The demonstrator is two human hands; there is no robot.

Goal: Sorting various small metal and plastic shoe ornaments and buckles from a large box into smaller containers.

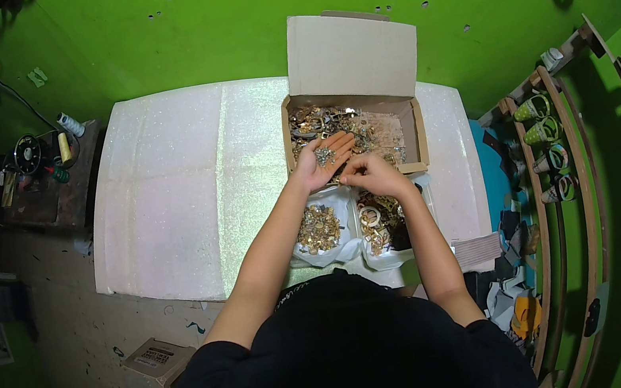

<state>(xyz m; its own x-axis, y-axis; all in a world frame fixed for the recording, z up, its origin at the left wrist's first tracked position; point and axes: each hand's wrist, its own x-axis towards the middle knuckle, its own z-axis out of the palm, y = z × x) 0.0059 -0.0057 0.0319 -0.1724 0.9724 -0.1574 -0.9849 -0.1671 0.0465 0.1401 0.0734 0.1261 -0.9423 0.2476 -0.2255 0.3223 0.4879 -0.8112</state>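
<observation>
My left hand (317,169) is palm up over the front left of the cardboard box (420,133), its fingers stretched out. A small heap of silvery metal pieces (326,156) rests on the palm. Just right of it, my right hand (373,174) is closed in a pinch above the box's front edge; whatever its fingertips hold is too small to make out. Mixed gold, silver and dark metal bits (332,120) lie in the box, mostly at its left. Its lid (351,51) stands up at the back.
Before the box sit a white bag of gold-coloured bits (318,229) and a white container (385,260) with rings and dark pieces. They share a pale glittery table (158,193). A small table (53,192) with thread spools stands left; a wooden rack (544,223) with sandals stands right.
</observation>
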